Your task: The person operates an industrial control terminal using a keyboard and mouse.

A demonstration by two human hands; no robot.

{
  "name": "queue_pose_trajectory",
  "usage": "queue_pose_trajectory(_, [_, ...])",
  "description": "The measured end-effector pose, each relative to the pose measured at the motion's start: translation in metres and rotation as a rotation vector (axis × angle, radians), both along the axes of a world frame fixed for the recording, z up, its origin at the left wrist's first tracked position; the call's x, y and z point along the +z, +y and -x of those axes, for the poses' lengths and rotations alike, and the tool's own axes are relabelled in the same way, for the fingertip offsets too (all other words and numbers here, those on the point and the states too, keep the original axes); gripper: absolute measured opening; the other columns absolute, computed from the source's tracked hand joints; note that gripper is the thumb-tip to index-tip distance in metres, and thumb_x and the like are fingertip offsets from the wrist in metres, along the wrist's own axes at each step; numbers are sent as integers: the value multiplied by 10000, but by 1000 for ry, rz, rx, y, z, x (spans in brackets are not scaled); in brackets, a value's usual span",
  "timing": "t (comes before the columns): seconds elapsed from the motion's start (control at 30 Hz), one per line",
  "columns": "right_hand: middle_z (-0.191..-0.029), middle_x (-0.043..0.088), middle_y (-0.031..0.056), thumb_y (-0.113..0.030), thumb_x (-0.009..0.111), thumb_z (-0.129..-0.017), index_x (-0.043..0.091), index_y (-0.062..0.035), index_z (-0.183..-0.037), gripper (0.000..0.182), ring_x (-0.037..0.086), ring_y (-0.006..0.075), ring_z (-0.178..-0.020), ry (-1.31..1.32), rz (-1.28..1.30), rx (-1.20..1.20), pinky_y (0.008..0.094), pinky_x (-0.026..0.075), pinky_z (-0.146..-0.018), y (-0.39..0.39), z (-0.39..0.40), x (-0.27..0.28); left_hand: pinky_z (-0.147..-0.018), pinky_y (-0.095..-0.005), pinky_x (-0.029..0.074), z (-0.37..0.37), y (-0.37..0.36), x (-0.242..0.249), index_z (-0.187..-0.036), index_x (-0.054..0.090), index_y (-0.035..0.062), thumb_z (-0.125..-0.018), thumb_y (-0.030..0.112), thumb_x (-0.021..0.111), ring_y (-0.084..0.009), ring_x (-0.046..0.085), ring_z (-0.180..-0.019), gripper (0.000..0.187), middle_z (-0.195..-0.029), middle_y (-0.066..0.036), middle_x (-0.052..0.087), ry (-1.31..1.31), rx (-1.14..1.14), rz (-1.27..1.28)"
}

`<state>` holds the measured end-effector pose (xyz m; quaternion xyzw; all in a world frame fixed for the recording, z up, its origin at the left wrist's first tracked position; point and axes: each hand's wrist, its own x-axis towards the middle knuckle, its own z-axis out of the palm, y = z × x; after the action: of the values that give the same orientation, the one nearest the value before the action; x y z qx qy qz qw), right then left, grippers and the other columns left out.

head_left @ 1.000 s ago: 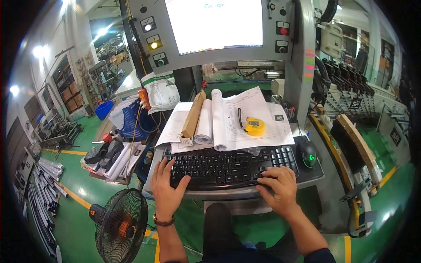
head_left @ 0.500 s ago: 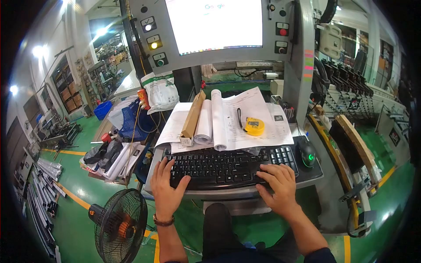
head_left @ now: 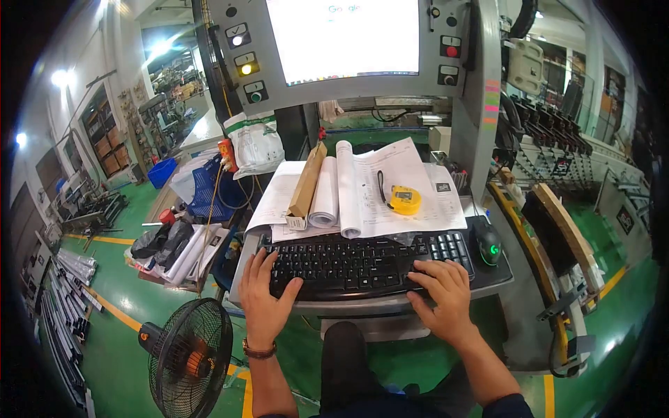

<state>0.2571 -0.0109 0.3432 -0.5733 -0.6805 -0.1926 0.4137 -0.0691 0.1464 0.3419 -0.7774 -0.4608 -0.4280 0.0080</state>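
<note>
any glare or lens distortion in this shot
head view: the monitor is blown out near white, its logo only partly legible; ceiling lights flare at upper left, the green floor shows glare patches, and strong fisheye bends the edges into black corners

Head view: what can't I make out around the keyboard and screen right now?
All in the head view:
- Screen: top cut off by the upper edge; bottom icons too small.
- Keyboard: some keys hidden by the left hand and right hand; key presses can't be confirmed.
- Papers: print too small; parts covered by the tape measure.
</note>
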Motion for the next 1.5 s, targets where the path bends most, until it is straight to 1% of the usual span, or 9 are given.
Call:
queue_pose_trajectory(0.33, [-1371, 761, 59, -179, 882, -863, 809, -121, -1200, 350, 681, 293, -1315, -2, 0, 2, 506, 432, -1190, 0, 0, -1, -1249, -581, 405, 0, 0, -1, -1479, 679, 49, -940, 428, 851, -476, 539, -1496, 681, -1585, -234, 626, -3, -2, 2])
queue_pose_trajectory(0.73, [-1366, 760, 63, -169, 873, -865, 802, -117, -1206, 353, 681, 294, -1309, -11, -4, -2, 499, 440, -1179, 0, 0, 1, -1250, -576, 404, 0, 0, -1, -1481, 676, 49, -945, 432, 841, -469, 545, -1490, 679, -1590, -239, 621, 8, 0, -7])
queue_pose_trajectory(0.93, [-1386, 722, 80, -236, 883, -890, 789, -109, -1256, 398, 638, 312, -1322, -16, 52, -32, 520, 401, -1189, 3, 6, 7, -1258, -584, 391, -1, -1, -2, -1491, 668, 51, -949, 431, 838, -469, 544, -1492, 684, -1595, -234, 619, 7, 8, 0])
queue_pose_trajectory(1.03, [-1355, 691, 98, -298, 880, -911, 778, -98, -1303, 451, 605, 331, -1305, -21, 120, -71, 530, 383, -1174, 7, 15, 15, -1262, -588, 384, -1, -1, -1, -1489, 670, 50, -946, 430, 842, -470, 531, -1505, 685, -1596, -233, 619, -11, -2, 13])
queue_pose_trajectory(1.23, [-1320, 659, 120, -364, 858, -943, 766, -80, -1356, 509, 580, 348, -1268, -37, 147, -65, 534, 391, -1139, 19, 22, 19, -1265, -590, 379, -1, -1, -2, -1478, 679, 49, -940, 430, 849, -472, 507, -1532, 681, -1599, -232, 620, -9, 2, 9])
queue_pose_trajectory(1.33, [-1317, 657, 125, -376, 855, -949, 768, -74, -1350, 509, 573, 352, -1264, -58, 142, -62, 531, 394, -1129, 21, 24, 20, -1261, -592, 381, -1, -2, -1, -1478, 680, 50, -940, 435, 850, -475, 505, -1533, 684, -1601, -232, 618, -3, 7, 6])
queue_pose_trajectory(1.43, [-1314, 654, 130, -388, 850, -954, 750, -67, -1377, 541, 573, 357, -1256, -11, 162, -72, 529, 396, -1123, 22, 27, 23, -1260, -593, 378, 0, -1, -3, -1481, 677, 50, -941, 439, 850, -477, 500, -1536, 688, -1604, -232, 616, -3, 5, 3])
queue_pose_trajectory(1.5, [-1317, 651, 131, -395, 845, -959, 732, -62, -1402, 566, 575, 357, -1249, -63, 168, -84, 528, 398, -1119, 21, 26, 23, -1262, -594, 373, 0, -2, -2, -1484, 675, 51, -942, 442, 849, -478, 498, -1537, 690, -1606, -231, 615, -4, 4, 2])
